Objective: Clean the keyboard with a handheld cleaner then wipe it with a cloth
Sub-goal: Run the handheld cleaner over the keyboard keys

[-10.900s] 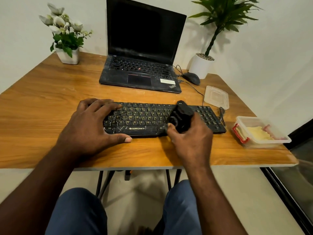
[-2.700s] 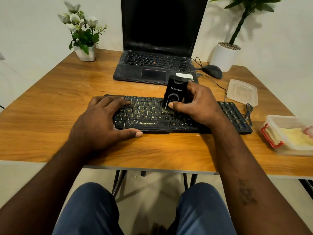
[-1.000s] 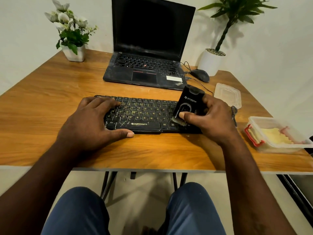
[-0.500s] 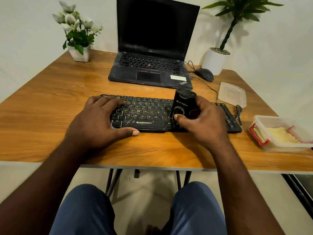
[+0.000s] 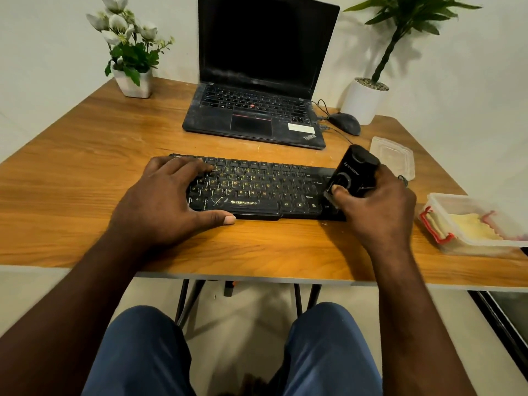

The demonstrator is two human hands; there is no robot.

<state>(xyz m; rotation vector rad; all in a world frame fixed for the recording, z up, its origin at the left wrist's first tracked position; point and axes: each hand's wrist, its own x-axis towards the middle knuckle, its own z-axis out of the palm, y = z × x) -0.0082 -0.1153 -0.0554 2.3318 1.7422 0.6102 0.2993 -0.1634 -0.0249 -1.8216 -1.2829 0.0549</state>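
A black keyboard (image 5: 257,190) lies across the middle of the wooden table (image 5: 85,155). My left hand (image 5: 165,201) rests flat on its left end, fingers spread over the keys and thumb along the front edge. My right hand (image 5: 377,207) grips a black handheld cleaner (image 5: 353,174), tilted, with its lower end down on the keyboard's right part. That hand hides the keyboard's right end. A yellow cloth (image 5: 471,228) lies folded in a clear plastic box (image 5: 445,207) at the right edge of the table.
An open black laptop (image 5: 257,115) stands behind the keyboard. A black mouse (image 5: 344,122) and a clear lid (image 5: 393,155) lie to its right. A white flower pot (image 5: 133,81) stands at the back left, a white plant pot (image 5: 364,100) at the back right.
My right hand has carried the cleaner from the keyboard's middle to its right part over the last half second. My left hand has stayed on the left end.
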